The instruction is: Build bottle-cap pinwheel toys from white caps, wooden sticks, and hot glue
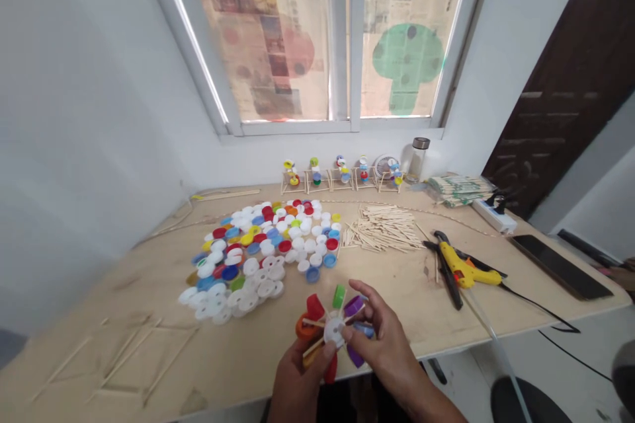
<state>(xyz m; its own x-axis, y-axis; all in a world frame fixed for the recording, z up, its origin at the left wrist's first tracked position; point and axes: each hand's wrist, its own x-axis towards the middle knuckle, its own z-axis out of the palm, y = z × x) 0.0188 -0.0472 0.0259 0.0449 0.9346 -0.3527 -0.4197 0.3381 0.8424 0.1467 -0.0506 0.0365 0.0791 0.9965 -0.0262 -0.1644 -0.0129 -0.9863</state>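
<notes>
Both my hands hold a small wheel of bottle caps (333,327) above the near edge of the wooden table (149,277). It has a white cap hub with stick spokes ending in red, green, purple, blue and orange caps. My left hand (300,383) grips it from below at its left side, thumb near the hub. My right hand (384,344) pinches the right side, fingers on the hub and the purple caps.
A heap of loose coloured caps (262,251) lies mid-table, a pile of thin wooden sticks (381,228) to its right. A yellow glue gun (464,268) with cord, a power strip (493,216), a phone (560,264) and several cap figures (342,175) sit farther back and right.
</notes>
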